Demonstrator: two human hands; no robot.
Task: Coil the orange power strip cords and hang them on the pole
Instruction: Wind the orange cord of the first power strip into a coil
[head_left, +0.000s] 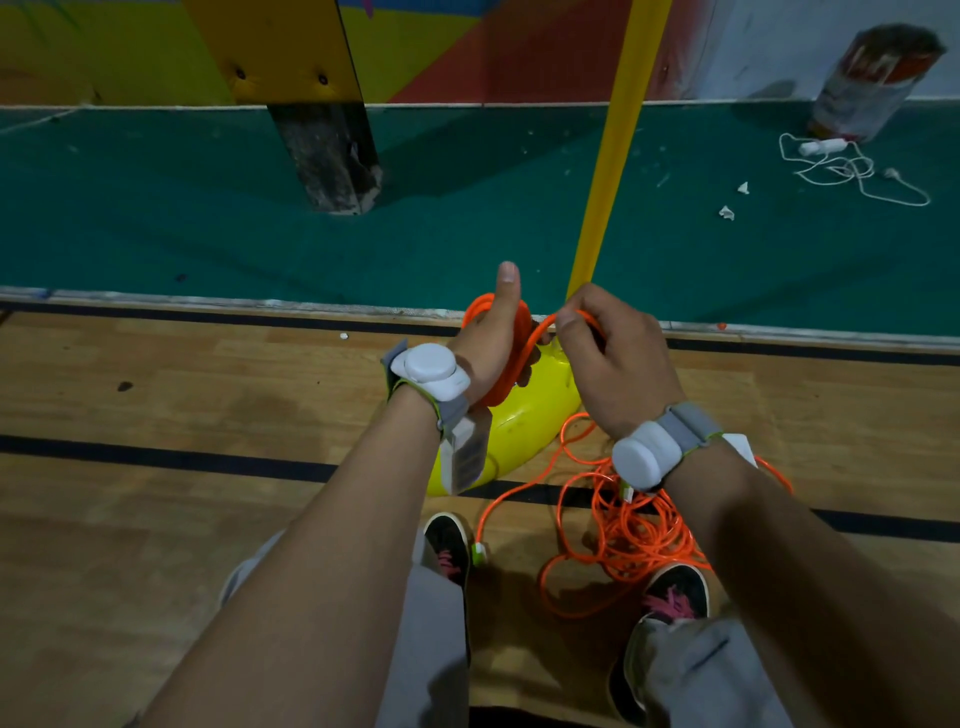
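Hands close together: left hand (488, 345) grips the coil (521, 318), thumb up; right hand (615, 361) pinches a strand (540, 326) beside it. Loose cord (634, 540) tangles below the right wrist; pole (618, 145) rises just beyond.

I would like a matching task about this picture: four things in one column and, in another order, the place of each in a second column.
Things
1. coiled orange cord
2. loose orange cord
3. white power strip
4. yellow pole

Places
a. lies far off on the green floor, at the right
b. looped round the left hand
c. stands on a yellow base
d. lies tangled on the wooden floor near the shoes

Pairs: 1-b, 2-d, 3-a, 4-c
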